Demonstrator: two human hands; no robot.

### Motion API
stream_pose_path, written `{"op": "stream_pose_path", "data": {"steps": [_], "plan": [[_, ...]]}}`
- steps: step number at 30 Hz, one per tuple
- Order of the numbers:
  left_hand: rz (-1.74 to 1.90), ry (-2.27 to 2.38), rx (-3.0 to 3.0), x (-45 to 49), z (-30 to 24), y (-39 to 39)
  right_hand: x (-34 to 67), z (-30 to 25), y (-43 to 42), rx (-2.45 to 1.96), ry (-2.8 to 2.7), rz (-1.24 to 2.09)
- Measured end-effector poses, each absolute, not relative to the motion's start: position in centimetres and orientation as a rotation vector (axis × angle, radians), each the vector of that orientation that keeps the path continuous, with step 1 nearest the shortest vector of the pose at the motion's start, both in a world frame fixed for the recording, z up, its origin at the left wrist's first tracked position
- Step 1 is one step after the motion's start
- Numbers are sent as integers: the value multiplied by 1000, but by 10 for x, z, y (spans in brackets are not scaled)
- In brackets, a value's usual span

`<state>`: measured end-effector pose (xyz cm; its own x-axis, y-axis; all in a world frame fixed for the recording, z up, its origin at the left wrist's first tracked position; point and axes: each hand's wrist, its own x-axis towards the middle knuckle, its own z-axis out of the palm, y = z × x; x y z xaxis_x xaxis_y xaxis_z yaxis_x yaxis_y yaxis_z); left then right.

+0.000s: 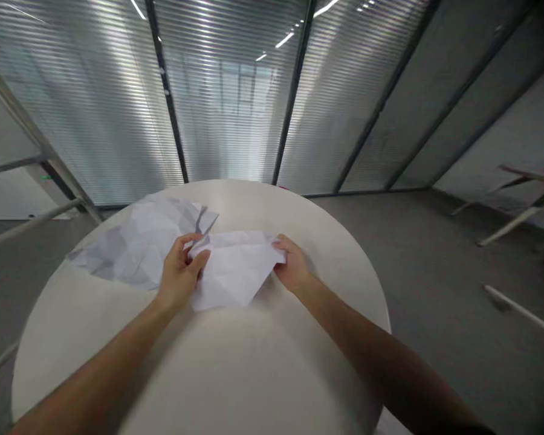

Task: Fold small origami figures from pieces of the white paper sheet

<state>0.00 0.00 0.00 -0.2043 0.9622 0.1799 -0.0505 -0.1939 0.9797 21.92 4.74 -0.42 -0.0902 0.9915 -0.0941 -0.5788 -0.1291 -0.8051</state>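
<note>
A crumpled white sheet of paper [236,269] lies on a round white table [236,362], held at both ends. My left hand [181,275] pinches its left corner between thumb and fingers. My right hand [292,266] grips its right edge with curled fingers. A second, larger creased sheet [136,244] lies flat on the table just left of and behind my left hand, partly under the first sheet.
The table's far edge meets a wall of glass panels with dark frames [294,90] and closed blinds. Grey floor [435,260] spreads to the right, with pale bars [521,311] lying on it. Metal rails [27,223] stand at the left.
</note>
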Motion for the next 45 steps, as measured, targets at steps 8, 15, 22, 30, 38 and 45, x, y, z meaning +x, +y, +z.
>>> {"op": "stream_pose_path", "data": {"steps": [8,15,22,30,38,45], "plan": [[1620,1446,1333,-5,-3,4,220,-2,46,-643,-968,1539],[1532,1852,1635,-13,-4,4,226,8,44,-709,-1225,1500],[1128,2078,2004,-15,-2,1,251,3,56,-1052,-1605,1468],[668,1796,2942,-1,-9,-2,250,-3,59,-1622,-2149,580],[291,1194,3137,11,-18,-5,246,1,48,-1777,-2349,124],[310,1179,3162,10,-11,-5,241,3,46,-1460,-2564,-106]]}}
